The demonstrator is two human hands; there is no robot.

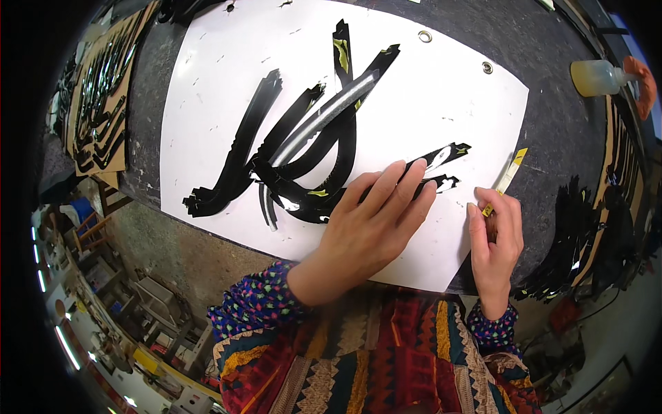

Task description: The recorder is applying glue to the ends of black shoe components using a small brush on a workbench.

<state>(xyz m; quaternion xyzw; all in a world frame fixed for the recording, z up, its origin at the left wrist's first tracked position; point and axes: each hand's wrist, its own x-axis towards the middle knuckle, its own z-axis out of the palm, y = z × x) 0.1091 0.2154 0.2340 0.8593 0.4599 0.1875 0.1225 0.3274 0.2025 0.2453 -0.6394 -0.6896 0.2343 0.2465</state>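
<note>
Left hand (374,221) hides part of the black strips (460,148), so no clue what's under there. Right hand (500,238) covers some of the yellow-ended tool (510,174). Dark thing (181,10) at 11 o'clock gets chopped by the top edge; clutter (162,303) around 8 o'clock's too tiny to ID.

Black strips (246,131), white sheet (414,90), yellow-ended tool (510,175), flecked blue sleeves (255,303), zigzag-patterned garment (405,338)

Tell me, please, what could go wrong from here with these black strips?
The black strips cross one another on the white sheet, so pulling one might drag the others. The left hand is over some of them and could shift them. The right hand holds a slim yellow-and-white tool; if it has a blade, which I cannot tell, it might nick a strip.
</note>
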